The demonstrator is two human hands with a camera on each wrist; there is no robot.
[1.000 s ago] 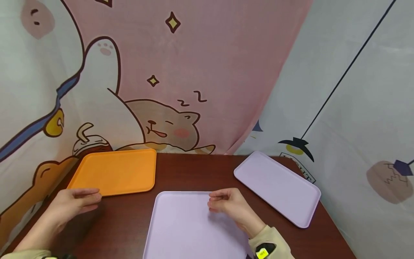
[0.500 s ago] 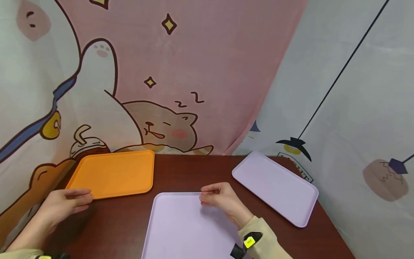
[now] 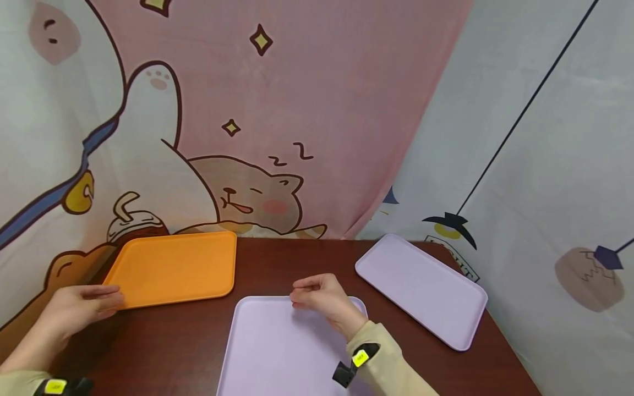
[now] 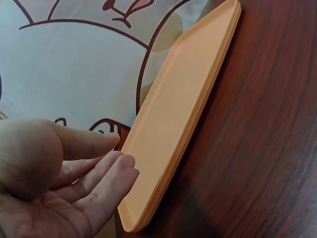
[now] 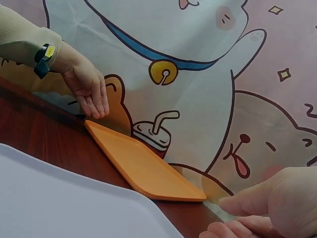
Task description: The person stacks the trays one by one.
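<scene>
Hovering by trays [image 3: 175, 267], left hand [image 3: 69, 312] and right hand [image 3: 327, 302] gape narrowly; backdrop [image 3: 356, 121] reads "ZZ".

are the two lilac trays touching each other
Apart. The head view shows it: a strip of brown tabletop is visible between the near lilac tray and the far-right lilac tray.
</scene>
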